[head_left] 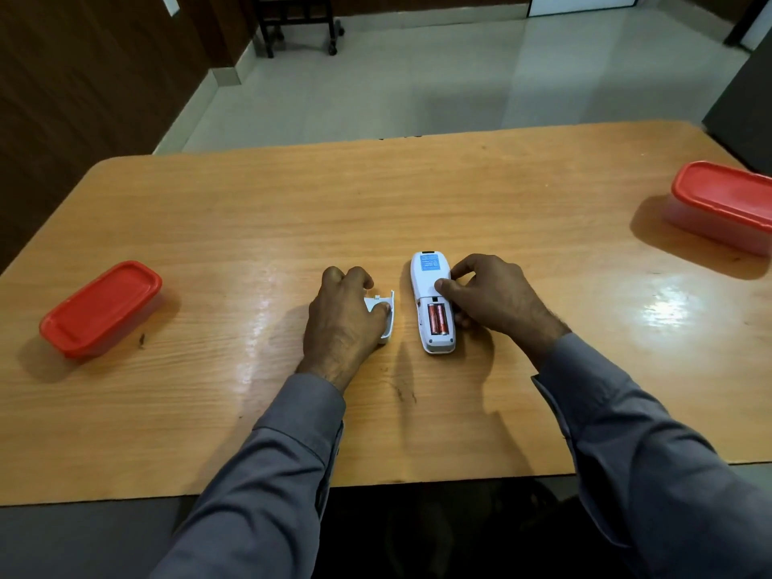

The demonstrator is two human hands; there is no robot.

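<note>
The worktop is glossy, varnished wood grain. The remote and its loose cover are smooth white plastic. Both tub lids are matt red plastic.

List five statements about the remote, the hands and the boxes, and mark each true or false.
1. The remote lies face down with its battery bay open. True.
2. The bay is empty. False: two red batteries sit in it.
3. The left hand holds the cover on the table. True.
4. The right hand is off the remote. False: its fingers grip the remote's side.
5. Both boxes are open. False: the left box and the right box each carry a red lid.
</note>
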